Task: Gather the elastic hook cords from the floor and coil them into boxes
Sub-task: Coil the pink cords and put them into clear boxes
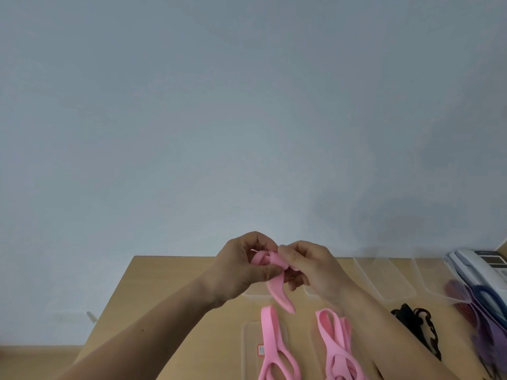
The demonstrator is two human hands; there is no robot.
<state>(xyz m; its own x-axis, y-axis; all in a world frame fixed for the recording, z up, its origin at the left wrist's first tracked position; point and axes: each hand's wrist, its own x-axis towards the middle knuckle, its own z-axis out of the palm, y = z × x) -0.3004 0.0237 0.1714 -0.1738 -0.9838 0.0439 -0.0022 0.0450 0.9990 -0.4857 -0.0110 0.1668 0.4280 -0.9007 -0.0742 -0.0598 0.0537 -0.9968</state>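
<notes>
Both hands are raised above a wooden table (pixel 164 297), working one pink elastic cord (pixel 277 289). My left hand (pixel 244 267) grips its folded upper part, and my right hand (pixel 307 266) pinches the same cord from the right. The cord's loose end hangs down between the hands. Two more pink cords lie on the table below: one (pixel 270 344) in a clear plastic box (pixel 247 349), the other (pixel 336 349) to its right.
Clear empty boxes (pixel 384 281) stand along the table's back right. A black cord (pixel 422 330) lies right of my right forearm. Purple and blue cords (pixel 482 311) pile at the far right beside a white desk phone (pixel 482 266). A plain wall rises behind.
</notes>
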